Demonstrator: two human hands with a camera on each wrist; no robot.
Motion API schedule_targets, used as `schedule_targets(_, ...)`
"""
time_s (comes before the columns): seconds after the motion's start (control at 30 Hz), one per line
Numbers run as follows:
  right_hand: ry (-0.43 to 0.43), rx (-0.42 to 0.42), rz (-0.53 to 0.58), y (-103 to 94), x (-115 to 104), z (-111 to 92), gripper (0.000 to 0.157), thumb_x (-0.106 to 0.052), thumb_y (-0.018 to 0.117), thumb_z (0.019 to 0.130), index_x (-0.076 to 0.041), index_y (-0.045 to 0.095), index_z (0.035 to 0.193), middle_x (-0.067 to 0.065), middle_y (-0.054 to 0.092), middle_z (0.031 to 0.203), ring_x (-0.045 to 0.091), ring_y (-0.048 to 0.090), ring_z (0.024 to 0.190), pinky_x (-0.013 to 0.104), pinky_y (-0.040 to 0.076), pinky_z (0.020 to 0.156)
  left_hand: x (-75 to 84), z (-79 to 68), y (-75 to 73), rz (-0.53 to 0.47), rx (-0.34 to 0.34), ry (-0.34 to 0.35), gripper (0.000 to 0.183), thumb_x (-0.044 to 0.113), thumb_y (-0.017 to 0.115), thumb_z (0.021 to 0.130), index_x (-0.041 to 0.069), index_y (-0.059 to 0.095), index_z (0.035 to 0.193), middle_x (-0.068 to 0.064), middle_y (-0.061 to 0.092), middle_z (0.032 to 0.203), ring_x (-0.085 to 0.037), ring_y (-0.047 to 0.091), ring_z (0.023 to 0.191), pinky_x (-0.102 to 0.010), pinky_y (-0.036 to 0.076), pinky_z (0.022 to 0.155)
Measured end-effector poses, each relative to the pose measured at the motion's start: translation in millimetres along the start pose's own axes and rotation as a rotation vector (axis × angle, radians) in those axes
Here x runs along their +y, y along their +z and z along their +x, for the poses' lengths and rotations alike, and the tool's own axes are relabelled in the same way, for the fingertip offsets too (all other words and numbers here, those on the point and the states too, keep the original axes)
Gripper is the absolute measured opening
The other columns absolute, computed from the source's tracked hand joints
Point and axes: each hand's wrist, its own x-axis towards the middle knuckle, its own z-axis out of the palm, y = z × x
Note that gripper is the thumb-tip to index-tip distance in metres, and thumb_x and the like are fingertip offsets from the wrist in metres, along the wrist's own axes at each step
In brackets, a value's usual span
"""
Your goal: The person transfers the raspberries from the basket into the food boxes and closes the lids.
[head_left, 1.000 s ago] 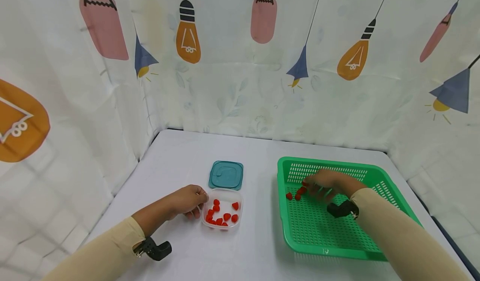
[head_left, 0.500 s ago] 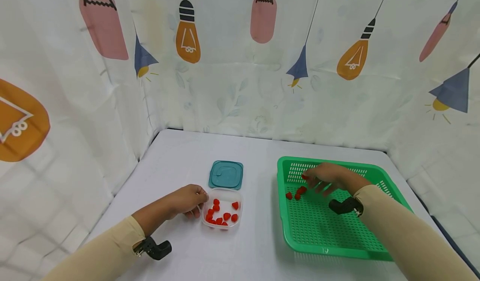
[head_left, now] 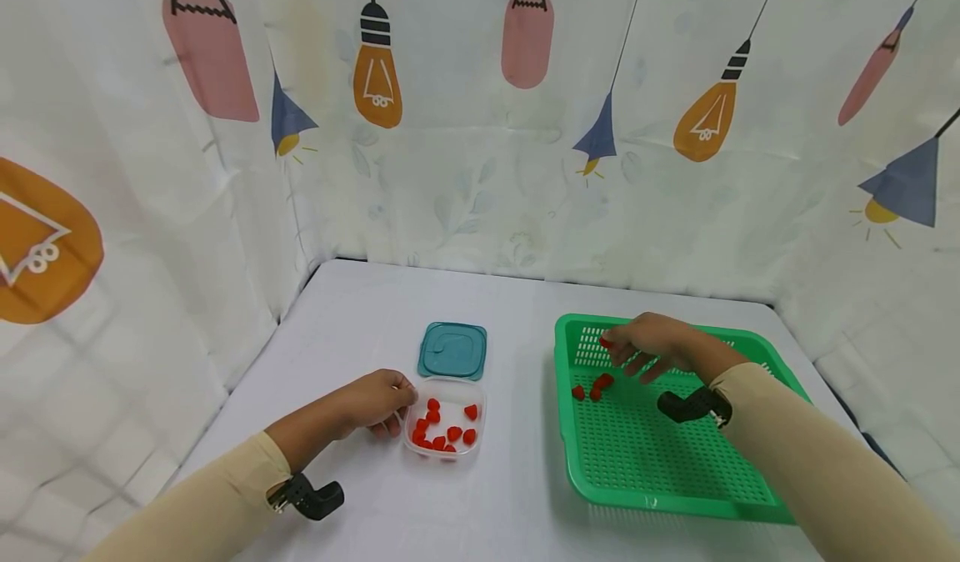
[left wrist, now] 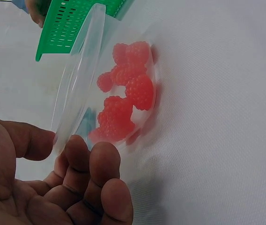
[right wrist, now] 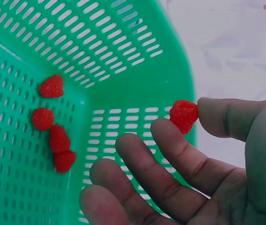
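Note:
My right hand (head_left: 651, 347) is over the green basket (head_left: 675, 508) and pinches one raspberry (right wrist: 183, 116) between thumb and forefinger, its other fingers spread below. Several more raspberries (right wrist: 52, 86) lie on the basket floor, in its left part in the head view. At the left, my left hand (head_left: 378, 399) pinches the rim of a clear plastic container (head_left: 480, 395) between thumb and forefinger. Inside the container are several raspberries (left wrist: 140, 91), seen through its wall in the left wrist view.
A teal lid (head_left: 453, 349) lies flat on the white table (head_left: 517, 470), just behind the clear container. Table surface lies between container and basket. A patterned curtain (head_left: 465, 187) hangs beyond the table's back edge.
My right hand has risen from the basket floor toward its far rim, lifting one raspberry. The left hand and the container have stayed in place.

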Motion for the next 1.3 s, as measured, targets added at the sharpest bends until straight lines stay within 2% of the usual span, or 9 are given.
schedule_targets(0.27,-0.013,-0.008,0.02,-2.8,-18,-5,0.053,-0.042,0.054,0.105,0.007,0.064,0.125,0.021,0.064,0.124,0.037,0.066,0.108,0.044,0.058,0.081,-1.1,0.5,0.8,0.012,0.007,-0.001,0.017,0.021,0.06,0.102,0.004,0.061,0.107,-0.011,0.062,0.085,-0.026,0.063,0.071,-0.033,0.053,0.063)
schedule_targets(0.53,-0.03,0.001,0.033,-1.8,-35,-12,0.047,-0.038,0.052,0.106,0.005,0.066,0.117,0.022,0.064,0.121,0.039,0.064,0.11,0.044,0.057,0.081,-1.8,-0.8,1.2,0.015,0.007,0.0,0.018,0.021,0.06,0.102,0.004,0.061,0.107,-0.011,0.062,0.086,-0.026,0.062,0.071,-0.033,0.053,0.063)
schedule_targets(0.67,-0.047,0.008,0.035,-0.7,-38,-14,0.046,-0.039,0.053,0.105,0.003,0.068,0.113,0.021,0.064,0.12,0.038,0.065,0.109,0.044,0.058,0.08,-3.1,-1.1,1.9,0.005,0.01,0.005,0.018,0.021,0.059,0.102,0.004,0.061,0.107,-0.011,0.062,0.086,-0.026,0.062,0.071,-0.033,0.053,0.063)
schedule_targets(0.83,-0.044,0.005,0.041,1.4,-41,-13,0.048,-0.04,0.054,0.105,0.004,0.067,0.116,0.021,0.065,0.121,0.038,0.065,0.11,0.043,0.058,0.081,-3.2,-2.1,2.6,0.001,0.01,0.01,0.018,0.021,0.059,0.103,0.004,0.061,0.107,-0.011,0.062,0.086,-0.026,0.062,0.071,-0.033,0.053,0.063)
schedule_targets(1.07,-0.055,-0.004,0.028,4.5,-52,-17,0.045,-0.041,0.054,0.105,0.001,0.07,0.107,0.018,0.066,0.117,0.036,0.066,0.109,0.042,0.058,0.08,-1.1,-2.8,1.5,0.011,0.013,0.006,0.018,0.02,0.058,0.103,0.003,0.061,0.108,-0.011,0.062,0.086,-0.026,0.062,0.072,-0.034,0.053,0.064)
schedule_targets(1.3,-0.057,-0.011,0.043,8.3,-58,-18,0.044,-0.04,0.055,0.104,0.001,0.07,0.108,0.019,0.065,0.119,0.034,0.066,0.107,0.043,0.058,0.08,1.8,-2.4,0.4,0.013,0.005,0.006,0.018,0.02,0.059,0.103,0.003,0.061,0.109,-0.011,0.062,0.087,-0.026,0.062,0.072,-0.034,0.053,0.065)
